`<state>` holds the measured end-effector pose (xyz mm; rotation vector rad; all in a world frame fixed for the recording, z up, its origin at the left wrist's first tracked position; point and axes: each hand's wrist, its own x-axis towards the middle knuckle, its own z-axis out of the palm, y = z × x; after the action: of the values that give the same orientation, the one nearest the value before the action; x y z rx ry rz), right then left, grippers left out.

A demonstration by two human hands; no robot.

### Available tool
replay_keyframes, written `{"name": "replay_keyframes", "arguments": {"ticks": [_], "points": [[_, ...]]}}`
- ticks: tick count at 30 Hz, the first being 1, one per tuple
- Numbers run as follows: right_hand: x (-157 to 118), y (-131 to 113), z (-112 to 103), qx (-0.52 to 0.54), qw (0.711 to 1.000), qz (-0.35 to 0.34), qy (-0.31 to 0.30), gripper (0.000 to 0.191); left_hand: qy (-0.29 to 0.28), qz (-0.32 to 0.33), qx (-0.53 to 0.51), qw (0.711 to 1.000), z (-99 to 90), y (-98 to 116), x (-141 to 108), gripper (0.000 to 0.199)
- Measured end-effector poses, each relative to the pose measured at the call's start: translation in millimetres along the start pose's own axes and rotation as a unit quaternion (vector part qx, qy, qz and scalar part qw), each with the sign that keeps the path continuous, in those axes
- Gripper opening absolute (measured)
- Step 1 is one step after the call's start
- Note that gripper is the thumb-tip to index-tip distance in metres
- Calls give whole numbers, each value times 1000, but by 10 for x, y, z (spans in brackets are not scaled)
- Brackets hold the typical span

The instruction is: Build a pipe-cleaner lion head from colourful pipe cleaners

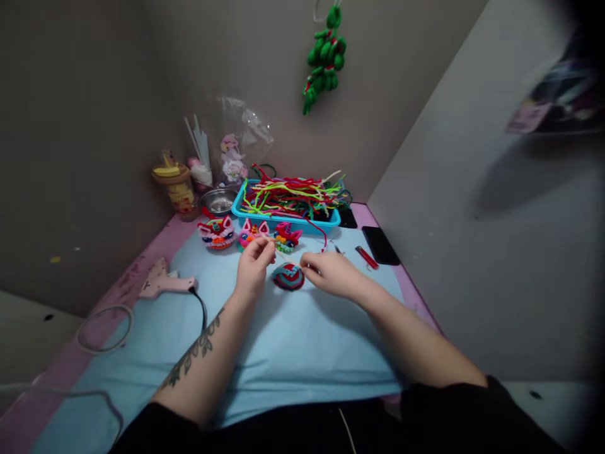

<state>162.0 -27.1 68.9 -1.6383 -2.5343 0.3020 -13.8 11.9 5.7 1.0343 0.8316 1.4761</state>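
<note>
Two hands, left [256, 258] and right [326, 271], pinch a pale strand [285, 255] between them, thumbs against fingers, above a striped disc [288, 277] (red and teal) on the blue cloth [302, 340], nearer than the tray [286, 222].

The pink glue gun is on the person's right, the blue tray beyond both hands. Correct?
Not quite: the head view shows the pink glue gun on the person's left. The blue tray does sit beyond the left hand and right hand.
</note>
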Motion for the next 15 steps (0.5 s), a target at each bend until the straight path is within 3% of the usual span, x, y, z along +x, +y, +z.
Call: {"name": "replay_keyframes", "arguments": {"ticks": [6, 10, 15], "points": [[-334, 40, 535, -7, 997, 27, 71, 22, -70, -56, 80, 993, -52, 117, -46, 26], [-308, 11, 792, -14, 989, 13, 145, 21, -42, -43, 161, 985, -294, 1, -161, 42], [-244, 53, 981, -11, 979, -39, 199, 19, -22, -17, 229, 973, -475, -222, -207, 39]]}}
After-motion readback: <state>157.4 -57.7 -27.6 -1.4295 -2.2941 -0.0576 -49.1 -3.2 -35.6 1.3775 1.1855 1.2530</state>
